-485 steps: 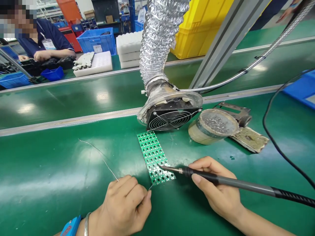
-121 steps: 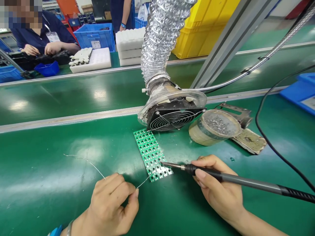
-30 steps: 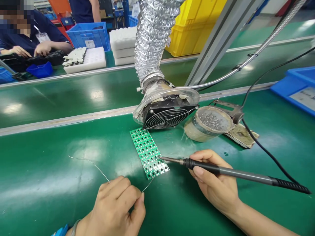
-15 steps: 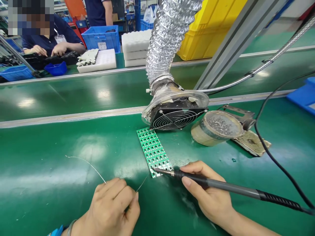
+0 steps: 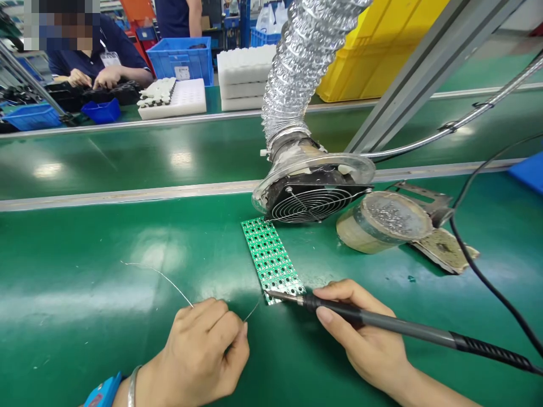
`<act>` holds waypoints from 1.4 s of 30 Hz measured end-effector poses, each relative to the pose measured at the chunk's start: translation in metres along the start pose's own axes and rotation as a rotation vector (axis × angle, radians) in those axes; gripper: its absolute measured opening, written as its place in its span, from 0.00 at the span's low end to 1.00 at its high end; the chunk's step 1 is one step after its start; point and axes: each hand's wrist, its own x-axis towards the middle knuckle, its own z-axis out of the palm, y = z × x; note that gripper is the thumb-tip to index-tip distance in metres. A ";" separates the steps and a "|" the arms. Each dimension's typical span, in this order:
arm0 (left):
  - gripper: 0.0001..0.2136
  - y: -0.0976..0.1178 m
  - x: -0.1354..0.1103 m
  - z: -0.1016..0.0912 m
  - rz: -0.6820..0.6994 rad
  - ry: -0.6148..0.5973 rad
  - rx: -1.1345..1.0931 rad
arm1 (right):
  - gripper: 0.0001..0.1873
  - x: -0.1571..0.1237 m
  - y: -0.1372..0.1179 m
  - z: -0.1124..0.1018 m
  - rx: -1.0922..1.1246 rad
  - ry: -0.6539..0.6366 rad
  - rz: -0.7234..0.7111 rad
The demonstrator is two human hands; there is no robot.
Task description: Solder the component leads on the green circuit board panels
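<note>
A narrow green circuit board (image 5: 271,257) with rows of holes lies on the green mat in front of a fume fan. My right hand (image 5: 365,339) grips a black soldering iron (image 5: 399,325), and the iron's tip rests on the board's near end. My left hand (image 5: 203,353) is pinched on a thin solder wire (image 5: 163,276). The wire's free end points at the board's near corner, a short way from the tip. Its loose tail trails left across the mat.
A fume fan (image 5: 316,200) on a foil duct (image 5: 303,62) stands just behind the board. A solder-caked tin (image 5: 384,220) and a dirty sponge plate (image 5: 445,251) sit to its right. The iron's black cable (image 5: 483,271) loops at right. A co-worker (image 5: 91,53) sits across the conveyor.
The iron's tip moved from the board's right edge down to its near end within the last second. The solder wire's end stays near the board's near corner. The view shifted slightly.
</note>
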 end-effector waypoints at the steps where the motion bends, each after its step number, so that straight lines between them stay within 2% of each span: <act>1: 0.08 0.000 0.000 0.000 0.005 0.003 0.001 | 0.03 0.000 -0.001 0.000 -0.001 0.000 -0.004; 5: 0.08 0.001 0.002 0.000 0.011 0.013 0.005 | 0.02 0.002 -0.002 -0.001 0.072 0.034 0.000; 11: 0.08 0.002 0.003 0.003 0.011 0.011 -0.007 | 0.04 0.002 0.007 -0.001 0.226 0.159 0.063; 20: 0.08 0.002 0.004 0.010 0.029 -0.002 0.017 | 0.03 0.009 -0.004 -0.001 0.111 0.135 0.035; 28: 0.09 0.002 0.008 0.012 0.037 -0.012 0.026 | 0.03 0.007 -0.002 -0.001 0.069 0.112 0.049; 37: 0.06 0.001 0.007 0.014 0.059 -0.028 -0.010 | 0.05 0.003 0.008 -0.004 0.216 0.183 0.089; 42: 0.05 0.000 0.006 0.017 0.077 -0.079 -0.029 | 0.05 0.004 0.012 -0.003 0.269 0.193 0.124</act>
